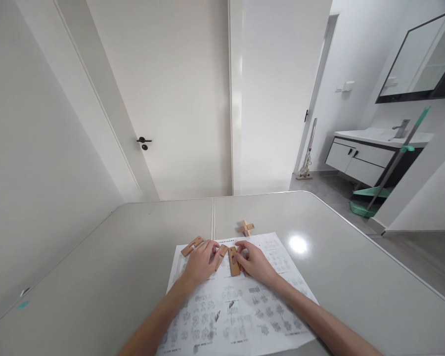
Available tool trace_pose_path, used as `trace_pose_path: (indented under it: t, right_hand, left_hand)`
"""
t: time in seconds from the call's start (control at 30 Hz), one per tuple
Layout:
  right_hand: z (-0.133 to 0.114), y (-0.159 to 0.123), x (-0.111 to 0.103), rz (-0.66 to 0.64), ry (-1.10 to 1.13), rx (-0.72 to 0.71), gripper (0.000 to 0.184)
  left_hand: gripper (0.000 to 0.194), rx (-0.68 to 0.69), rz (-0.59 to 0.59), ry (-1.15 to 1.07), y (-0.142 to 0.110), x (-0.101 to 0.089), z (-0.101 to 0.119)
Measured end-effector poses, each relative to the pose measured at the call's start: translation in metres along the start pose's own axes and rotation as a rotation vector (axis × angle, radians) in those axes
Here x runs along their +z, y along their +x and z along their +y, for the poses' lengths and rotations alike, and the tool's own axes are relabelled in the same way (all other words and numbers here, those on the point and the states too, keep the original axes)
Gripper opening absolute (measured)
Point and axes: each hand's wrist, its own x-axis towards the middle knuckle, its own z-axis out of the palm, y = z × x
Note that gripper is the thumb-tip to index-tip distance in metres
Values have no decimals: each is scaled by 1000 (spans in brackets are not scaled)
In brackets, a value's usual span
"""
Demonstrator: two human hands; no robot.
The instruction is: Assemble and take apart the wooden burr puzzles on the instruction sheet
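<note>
My left hand [203,259] is closed around a narrow notched wooden block [224,250], thumb and fingers pinching it. A flat wooden block with a slot [234,267] stands or lies just right of it, and my right hand [253,260] grips its right side with bent fingers. Both hands rest over a printed paper sheet [241,284] with rows of small diagrams. A notched wooden piece [192,245] lies at the sheet's upper left, beside my left hand. Beyond the sheet's top edge sits a cross-shaped wooden assembly [246,228].
The pale table [107,277] has a seam running away from me and a rounded far right corner. Behind it is a white door [181,99]. To the right are a washbasin cabinet [363,155], a green dustpan [362,209] and a mop [304,170].
</note>
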Motion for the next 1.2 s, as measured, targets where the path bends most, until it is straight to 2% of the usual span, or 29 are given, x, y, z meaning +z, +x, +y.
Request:
trace_pose_path:
  t: [0.13, 0.37, 0.5, 0.77, 1.0, 1.2]
  right_hand:
    - [-2, 0, 1, -41, -54, -22, 29]
    - [-5, -2, 4, -162, -73, -104, 29]
    - [-6, -3, 4, -166, -86, -122, 28]
    - [-13, -7, 5, -177, -157, -152, 27]
    - [-24, -17, 9, -174, -385, -254, 42]
    - [-24, -17, 6, -223, -467, -339, 30]
  left_hand:
    - [25, 27, 7, -41, -1, -2, 5]
    - [66, 67, -25, -50, -3, -1, 6]
    - [72, 58, -28, -45, -3, -1, 3]
    - [53, 109, -88, -45, 0, -10, -3]
    - [29, 110, -92, -80, 1, -11, -9]
    - [28, 97, -75, -75, 2, -8, -14]
